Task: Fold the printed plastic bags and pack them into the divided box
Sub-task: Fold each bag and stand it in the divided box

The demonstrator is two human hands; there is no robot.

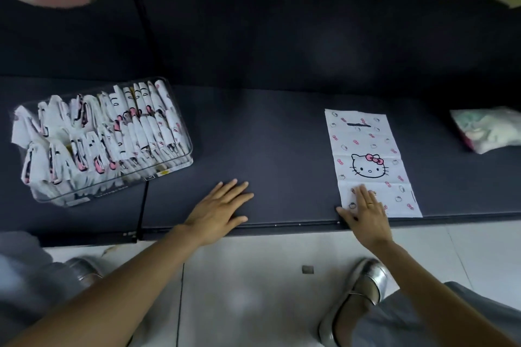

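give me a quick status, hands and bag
Left hand open, flat on table. Right hand open, pressing unfolded bag. Box nearly full, far left. Nothing between.

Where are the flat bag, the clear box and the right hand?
flat bag [369,159]: head view, on the printed cat face.
clear box [180,121]: head view, on its right wall.
right hand [366,213]: head view, on its back.

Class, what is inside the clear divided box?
The clear divided box holds rows of folded printed bags standing on edge. They hide its dividers and floor.

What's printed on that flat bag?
White bag with a black-outlined cat face, pink bow, small pink bows; head view.
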